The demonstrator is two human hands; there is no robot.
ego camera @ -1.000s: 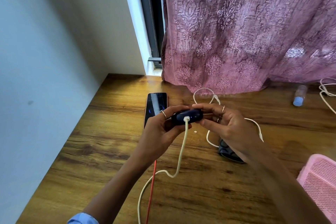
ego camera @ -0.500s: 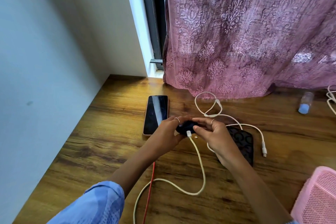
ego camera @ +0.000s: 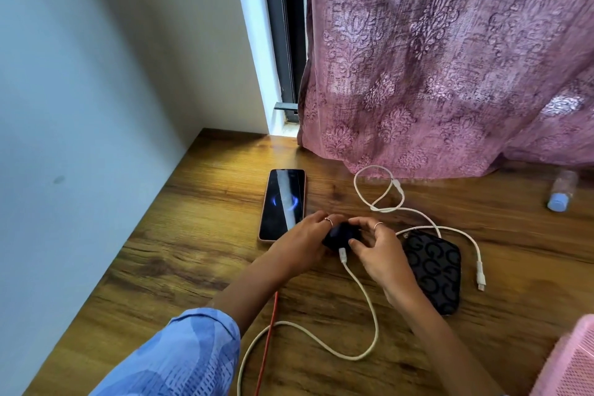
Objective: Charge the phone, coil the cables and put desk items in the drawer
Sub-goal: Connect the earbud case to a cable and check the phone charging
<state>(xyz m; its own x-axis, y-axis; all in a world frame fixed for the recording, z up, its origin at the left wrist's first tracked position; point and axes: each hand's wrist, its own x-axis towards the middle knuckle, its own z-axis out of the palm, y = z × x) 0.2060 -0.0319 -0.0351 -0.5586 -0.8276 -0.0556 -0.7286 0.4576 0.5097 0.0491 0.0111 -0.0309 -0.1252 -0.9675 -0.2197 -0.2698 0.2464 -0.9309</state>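
The dark pouch (ego camera: 432, 270) bears a repeated letter "G" pattern; no other text can be read.

Between the left hand (ego camera: 303, 243) and right hand (ego camera: 381, 252) sits a small dark case (ego camera: 342, 233), smooth and glossy like plastic. A white cable (ego camera: 363, 296), smooth and rubbery, is plugged into its near side. Left of the grip lies a phone (ego camera: 283, 202) with a shiny glass face. Right of it, a matt black pouch (ego camera: 440, 270) with a printed pattern. Beneath, a wooden desk (ego camera: 193, 251), grained with a slight sheen. Behind, a rough woven pink curtain (ego camera: 450, 58).
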